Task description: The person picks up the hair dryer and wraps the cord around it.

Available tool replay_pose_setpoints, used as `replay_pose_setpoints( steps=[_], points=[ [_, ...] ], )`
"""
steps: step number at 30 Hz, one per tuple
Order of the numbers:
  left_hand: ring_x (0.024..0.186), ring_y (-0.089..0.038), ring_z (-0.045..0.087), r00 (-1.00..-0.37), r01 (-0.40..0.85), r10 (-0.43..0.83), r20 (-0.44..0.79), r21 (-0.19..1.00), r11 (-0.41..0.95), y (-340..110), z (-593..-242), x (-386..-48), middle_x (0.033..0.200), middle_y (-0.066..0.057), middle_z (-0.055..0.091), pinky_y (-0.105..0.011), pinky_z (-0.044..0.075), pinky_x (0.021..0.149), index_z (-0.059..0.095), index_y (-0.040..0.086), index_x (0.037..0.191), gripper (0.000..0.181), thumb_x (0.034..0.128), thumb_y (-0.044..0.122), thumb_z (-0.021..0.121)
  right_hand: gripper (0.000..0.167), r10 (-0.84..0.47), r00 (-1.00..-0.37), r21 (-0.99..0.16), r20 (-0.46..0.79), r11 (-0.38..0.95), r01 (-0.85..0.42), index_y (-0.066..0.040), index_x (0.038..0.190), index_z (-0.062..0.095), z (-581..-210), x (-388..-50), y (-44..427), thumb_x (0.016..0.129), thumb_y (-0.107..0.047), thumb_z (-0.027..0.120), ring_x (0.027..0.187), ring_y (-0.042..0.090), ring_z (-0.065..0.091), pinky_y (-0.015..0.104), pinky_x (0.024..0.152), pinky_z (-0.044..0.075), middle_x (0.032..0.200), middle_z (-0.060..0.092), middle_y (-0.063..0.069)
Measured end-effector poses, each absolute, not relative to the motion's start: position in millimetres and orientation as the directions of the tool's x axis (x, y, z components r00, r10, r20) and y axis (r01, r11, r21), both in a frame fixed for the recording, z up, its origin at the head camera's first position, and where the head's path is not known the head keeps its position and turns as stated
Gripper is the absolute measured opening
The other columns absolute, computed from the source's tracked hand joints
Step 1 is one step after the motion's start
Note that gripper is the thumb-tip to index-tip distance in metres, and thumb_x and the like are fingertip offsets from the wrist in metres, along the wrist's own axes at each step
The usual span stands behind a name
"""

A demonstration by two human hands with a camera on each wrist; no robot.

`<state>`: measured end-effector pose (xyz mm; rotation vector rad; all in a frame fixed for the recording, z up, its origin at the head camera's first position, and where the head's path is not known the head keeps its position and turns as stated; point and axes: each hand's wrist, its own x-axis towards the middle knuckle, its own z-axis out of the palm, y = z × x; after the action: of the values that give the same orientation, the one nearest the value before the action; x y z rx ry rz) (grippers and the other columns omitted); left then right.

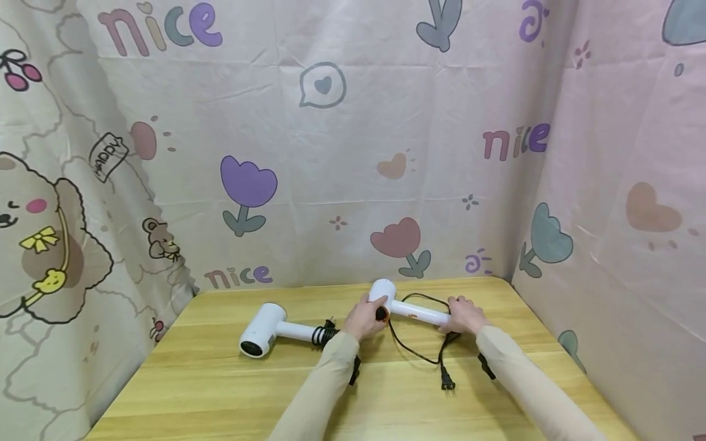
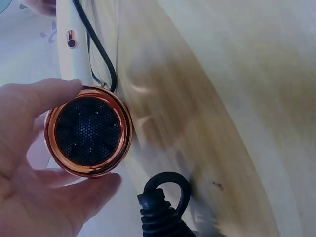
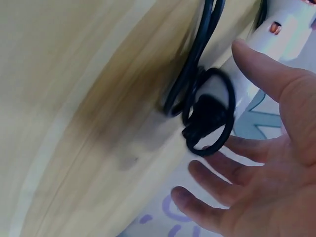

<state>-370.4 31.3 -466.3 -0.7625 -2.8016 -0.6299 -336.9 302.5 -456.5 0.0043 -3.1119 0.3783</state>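
A white hair dryer with a copper-rimmed dark mesh end is at the back right of the table. My left hand grips the dryer's head near that end, thumb on one side and fingers on the other. By the lower end of the handle is my right hand. In the right wrist view its thumb and fingers are spread on either side of the handle, not curled round it. The dryer's black cord loops below the handle, its plug lying on the table.
A second white hair dryer lies to the left, its black cord wound at the handle's end. Both dryers are on a wooden table. Printed curtains hang behind and at both sides.
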Motion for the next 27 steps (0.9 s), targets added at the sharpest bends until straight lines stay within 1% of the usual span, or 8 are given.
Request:
replay_pose_setpoints(
  steps=[3,5,8,11,13,18,21,27],
  points=[
    [0.117,-0.040,0.058,-0.848,0.526,0.445,0.290,0.353,0.773,33.7,-465.2,-366.6,0.134,-0.027,0.054,-0.048,0.052,0.098,0.060,0.016,0.135,0.057,0.0816,0.024,0.078,0.079,0.005,-0.999,-0.277,-0.034,0.961,0.014,0.010,0.125,0.048,-455.1,-333.4,308.9,0.070,-0.032,0.087,0.095,0.036,0.055,0.056,0.088,0.050,0.107,0.056,0.024],
    [0.115,-0.037,0.060,-0.844,0.530,0.442,0.305,0.347,0.774,35.8,-463.6,-363.1,0.127,-0.024,0.061,-0.048,0.054,0.094,0.064,0.015,0.130,0.050,0.0830,0.027,0.077,0.075,-0.001,-0.998,-0.309,-0.064,0.951,0.019,0.012,0.122,0.048,-453.8,-331.5,312.3,0.071,-0.027,0.087,0.090,0.032,0.056,0.052,0.086,0.052,0.101,0.057,0.022],
    [0.096,-0.034,0.064,-0.842,0.528,0.428,0.330,0.334,0.781,39.3,-461.2,-356.3,0.112,-0.022,0.066,-0.045,0.058,0.077,0.065,0.015,0.124,0.044,0.0842,0.032,0.075,0.058,-0.009,-0.993,-0.343,-0.118,0.939,0.032,0.009,0.112,0.050,-450.7,-327.7,315.4,0.075,-0.019,0.084,0.081,0.027,0.054,0.041,0.075,0.052,0.092,0.057,0.017],
    [0.079,-0.029,0.063,-0.864,0.494,0.385,0.326,0.395,0.775,41.3,-461.2,-350.2,0.106,-0.021,0.061,-0.041,0.056,0.066,0.061,0.013,0.120,0.041,0.0861,0.033,0.072,0.042,-0.019,-0.990,-0.362,-0.137,0.932,0.032,0.006,0.103,0.054,-452.4,-325.7,316.2,0.078,-0.013,0.081,0.074,0.024,0.053,0.033,0.065,0.048,0.087,0.058,0.013],
    [0.076,-0.028,0.061,-0.883,0.459,0.334,0.329,0.468,0.755,42.0,-462.7,-347.7,0.105,-0.021,0.058,-0.041,0.055,0.065,0.057,0.009,0.119,0.042,0.0872,0.032,0.071,0.035,-0.025,-0.993,-0.374,-0.113,0.927,0.019,0.004,0.097,0.056,-456.6,-326.0,316.6,0.077,-0.011,0.081,0.072,0.022,0.052,0.031,0.062,0.047,0.084,0.058,0.011],
    [0.083,-0.034,0.062,-0.937,0.336,0.173,0.303,0.653,0.679,43.8,-470.5,-348.8,0.102,-0.024,0.058,-0.046,0.055,0.068,0.049,-0.002,0.127,0.057,0.0879,0.034,0.070,0.037,-0.048,-0.999,-0.423,-0.014,0.905,-0.038,0.007,0.098,0.062,-468.9,-329.4,319.0,0.072,-0.008,0.084,0.076,0.022,0.055,0.039,0.072,0.052,0.086,0.064,0.011],
    [0.085,-0.036,0.065,-0.958,0.270,0.113,0.262,0.707,0.654,45.6,-474.7,-352.4,0.100,-0.025,0.062,-0.045,0.056,0.067,0.047,-0.004,0.129,0.064,0.0875,0.039,0.069,0.037,-0.072,-0.996,-0.465,0.051,0.881,-0.087,0.007,0.097,0.063,-472.0,-333.0,318.8,0.070,-0.005,0.084,0.077,0.023,0.058,0.043,0.075,0.054,0.086,0.065,0.012],
    [0.082,-0.033,0.065,-0.986,0.143,0.019,0.164,0.785,0.603,47.8,-474.7,-360.1,0.098,-0.023,0.064,-0.041,0.055,0.064,0.044,-0.004,0.128,0.069,0.0841,0.042,0.070,0.033,-0.092,-0.973,-0.478,0.212,0.858,-0.185,0.004,0.091,0.065,-467.1,-341.2,316.3,0.065,-0.003,0.085,0.074,0.023,0.059,0.043,0.072,0.053,0.081,0.066,0.010]
  ],
)
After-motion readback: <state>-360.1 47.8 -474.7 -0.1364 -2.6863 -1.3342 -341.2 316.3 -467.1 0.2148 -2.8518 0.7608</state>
